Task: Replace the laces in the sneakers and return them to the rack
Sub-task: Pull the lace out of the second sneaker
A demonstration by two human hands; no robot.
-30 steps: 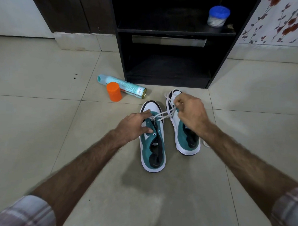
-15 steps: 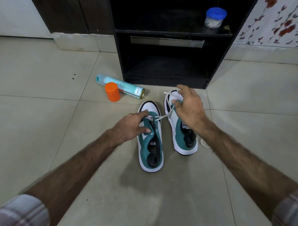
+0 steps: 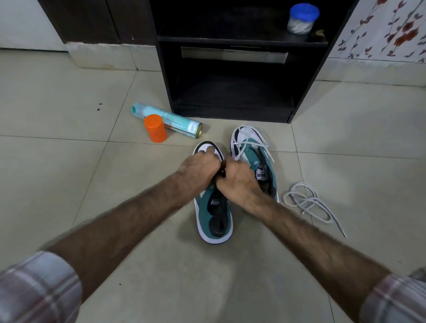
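Note:
Two teal-and-white sneakers lie on the tiled floor in front of a black rack [image 3: 306,92]. My left hand [image 3: 198,170] and my right hand [image 3: 239,180] meet over the front of the near sneaker [image 3: 214,219], fingers curled at its dark throat. What they pinch there is hidden. The far sneaker [image 3: 261,168] lies just right of it, with a white lace [image 3: 252,144] draped loosely over its toe. A second white lace [image 3: 309,203] lies coiled on the floor to the right.
A teal spray can [image 3: 171,120] lies on its side left of the rack, with an orange cap [image 3: 155,128] standing in front of it. A jar with a blue lid [image 3: 301,18] stands on the rack's upper shelf. A floral wall is at the right.
My right hand let go of the white lace, which now lies over the far sneaker's toe, and moved left to the near sneaker. My left hand shifted forward over its front.

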